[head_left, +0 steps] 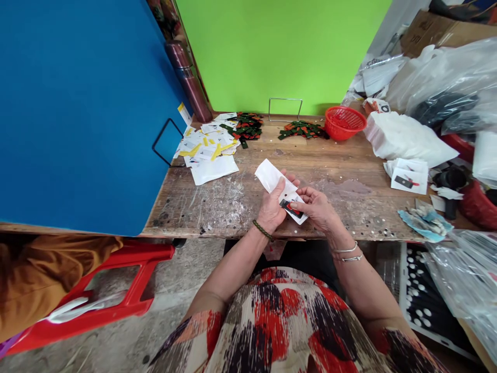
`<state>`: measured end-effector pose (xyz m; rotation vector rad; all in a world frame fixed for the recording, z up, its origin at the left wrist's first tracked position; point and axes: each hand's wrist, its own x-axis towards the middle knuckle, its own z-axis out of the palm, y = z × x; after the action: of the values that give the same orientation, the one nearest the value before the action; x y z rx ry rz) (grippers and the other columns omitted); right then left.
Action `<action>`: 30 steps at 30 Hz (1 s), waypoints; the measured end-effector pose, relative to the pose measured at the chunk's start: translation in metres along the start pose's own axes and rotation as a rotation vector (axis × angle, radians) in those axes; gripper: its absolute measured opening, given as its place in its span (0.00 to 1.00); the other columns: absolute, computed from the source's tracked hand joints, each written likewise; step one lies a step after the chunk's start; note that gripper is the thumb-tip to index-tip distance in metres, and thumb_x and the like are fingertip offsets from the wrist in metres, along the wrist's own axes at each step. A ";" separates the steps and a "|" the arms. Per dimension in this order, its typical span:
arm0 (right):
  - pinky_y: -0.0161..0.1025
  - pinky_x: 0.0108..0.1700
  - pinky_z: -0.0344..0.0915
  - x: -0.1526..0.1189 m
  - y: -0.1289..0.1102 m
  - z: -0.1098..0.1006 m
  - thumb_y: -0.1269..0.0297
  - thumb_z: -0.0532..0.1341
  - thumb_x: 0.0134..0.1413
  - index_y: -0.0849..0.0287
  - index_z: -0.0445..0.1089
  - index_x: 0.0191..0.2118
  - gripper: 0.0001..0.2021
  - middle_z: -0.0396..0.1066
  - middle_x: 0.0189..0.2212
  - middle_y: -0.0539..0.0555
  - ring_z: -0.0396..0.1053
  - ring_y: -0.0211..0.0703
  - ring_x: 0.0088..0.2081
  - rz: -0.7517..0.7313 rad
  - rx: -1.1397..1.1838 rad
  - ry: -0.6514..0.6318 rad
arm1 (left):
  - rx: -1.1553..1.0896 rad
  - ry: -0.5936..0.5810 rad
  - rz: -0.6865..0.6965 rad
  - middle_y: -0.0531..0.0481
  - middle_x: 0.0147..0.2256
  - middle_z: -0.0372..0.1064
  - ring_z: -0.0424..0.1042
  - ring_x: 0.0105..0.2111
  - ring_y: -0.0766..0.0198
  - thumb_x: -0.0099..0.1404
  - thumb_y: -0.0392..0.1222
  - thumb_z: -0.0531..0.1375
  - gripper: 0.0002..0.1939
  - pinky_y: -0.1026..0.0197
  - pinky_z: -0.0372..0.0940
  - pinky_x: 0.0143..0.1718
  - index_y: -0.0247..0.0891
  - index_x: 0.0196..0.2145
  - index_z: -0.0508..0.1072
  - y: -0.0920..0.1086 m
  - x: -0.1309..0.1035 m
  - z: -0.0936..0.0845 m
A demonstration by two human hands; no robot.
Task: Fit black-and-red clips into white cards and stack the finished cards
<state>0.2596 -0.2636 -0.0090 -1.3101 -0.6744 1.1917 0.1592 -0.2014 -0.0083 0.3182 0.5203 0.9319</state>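
Observation:
Above the table's front edge, my left hand (272, 208) is closed around a long white paper packet (268, 175), its thumb lying across the face. The packet tilts, its plain end up and to the left. At its lower end shows a black-and-red patch (288, 206); whether that is print or a separate piece I cannot tell. My right hand (319, 210) is closed at this lower end, thumb pressed on the patch and fingers bent along the packet's right edge. Beyond my hands lie two heaps of small dark-green and orange pieces, a left heap (248, 127) and a right heap (301, 129).
At the left lie white-and-yellow packets (209, 142) beside a thermos flask (190, 83). A red basket (345, 123) stands at the back right. Printed cards (407, 178), a blue-white cloth (425, 223) and plastic bags (438, 88) crowd the right. A red stool (128, 305) is lower left.

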 end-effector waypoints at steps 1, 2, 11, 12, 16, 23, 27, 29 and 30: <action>0.32 0.25 0.67 0.000 -0.001 -0.001 0.59 0.78 0.26 0.59 0.68 0.33 0.26 0.75 0.24 0.46 0.69 0.34 0.23 0.014 0.010 -0.015 | -0.007 -0.008 0.001 0.49 0.36 0.77 0.78 0.35 0.63 0.64 0.39 0.63 0.13 0.56 0.71 0.47 0.38 0.47 0.74 -0.001 0.001 0.000; 0.31 0.25 0.67 -0.001 -0.002 -0.003 0.59 0.78 0.26 0.60 0.68 0.31 0.24 0.74 0.24 0.46 0.69 0.33 0.22 0.024 0.019 -0.026 | -0.013 -0.016 -0.003 0.50 0.36 0.77 0.77 0.34 0.64 0.64 0.40 0.63 0.13 0.56 0.71 0.46 0.38 0.47 0.74 -0.001 0.002 0.000; 0.33 0.27 0.68 -0.010 -0.010 -0.021 0.60 0.76 0.34 0.58 0.72 0.40 0.24 0.78 0.29 0.49 0.72 0.36 0.26 0.023 -0.052 -0.118 | -0.023 0.053 -0.016 0.49 0.38 0.76 0.77 0.39 0.64 0.65 0.50 0.63 0.15 0.57 0.70 0.49 0.40 0.46 0.73 -0.001 0.008 -0.005; 0.33 0.28 0.69 -0.012 -0.011 -0.021 0.61 0.76 0.35 0.58 0.73 0.41 0.24 0.78 0.31 0.50 0.73 0.37 0.27 0.036 -0.044 -0.143 | -0.025 0.047 -0.017 0.50 0.38 0.76 0.77 0.39 0.64 0.65 0.50 0.63 0.16 0.57 0.70 0.49 0.40 0.47 0.73 -0.002 0.008 -0.006; 0.35 0.32 0.71 -0.017 -0.009 -0.013 0.64 0.77 0.34 0.58 0.74 0.44 0.26 0.79 0.34 0.52 0.75 0.39 0.31 0.122 0.041 -0.183 | -0.059 0.002 -0.022 0.50 0.37 0.75 0.77 0.37 0.65 0.65 0.49 0.63 0.16 0.58 0.70 0.48 0.40 0.48 0.73 -0.007 0.008 -0.004; 0.32 0.26 0.70 -0.024 -0.006 -0.005 0.65 0.77 0.35 0.57 0.70 0.51 0.32 0.77 0.29 0.49 0.73 0.36 0.25 0.154 0.137 -0.193 | -0.058 -0.007 0.049 0.51 0.36 0.75 0.76 0.35 0.67 0.65 0.47 0.63 0.15 0.59 0.70 0.48 0.40 0.48 0.74 -0.004 0.006 -0.002; 0.34 0.32 0.72 -0.029 -0.004 0.002 0.66 0.77 0.34 0.57 0.71 0.51 0.32 0.77 0.32 0.50 0.75 0.38 0.29 0.203 0.183 -0.236 | -0.021 0.030 0.047 0.50 0.37 0.75 0.77 0.37 0.66 0.64 0.49 0.64 0.18 0.60 0.69 0.50 0.40 0.50 0.74 -0.003 0.004 -0.002; 0.35 0.34 0.73 -0.030 -0.002 0.004 0.66 0.77 0.34 0.57 0.71 0.51 0.33 0.78 0.34 0.51 0.75 0.38 0.31 0.224 0.212 -0.250 | -0.011 0.043 0.036 0.50 0.37 0.75 0.77 0.37 0.66 0.64 0.49 0.64 0.19 0.60 0.69 0.50 0.40 0.50 0.74 -0.002 0.002 -0.001; 0.35 0.35 0.73 -0.031 -0.002 0.004 0.67 0.77 0.34 0.56 0.71 0.51 0.33 0.78 0.35 0.51 0.75 0.38 0.31 0.228 0.224 -0.249 | -0.013 0.042 0.036 0.50 0.37 0.75 0.77 0.37 0.66 0.64 0.48 0.64 0.18 0.60 0.69 0.50 0.40 0.50 0.74 -0.002 0.002 -0.001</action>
<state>0.2468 -0.2903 0.0005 -1.0795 -0.5584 1.5870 0.1608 -0.2012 -0.0102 0.2974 0.5482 0.9786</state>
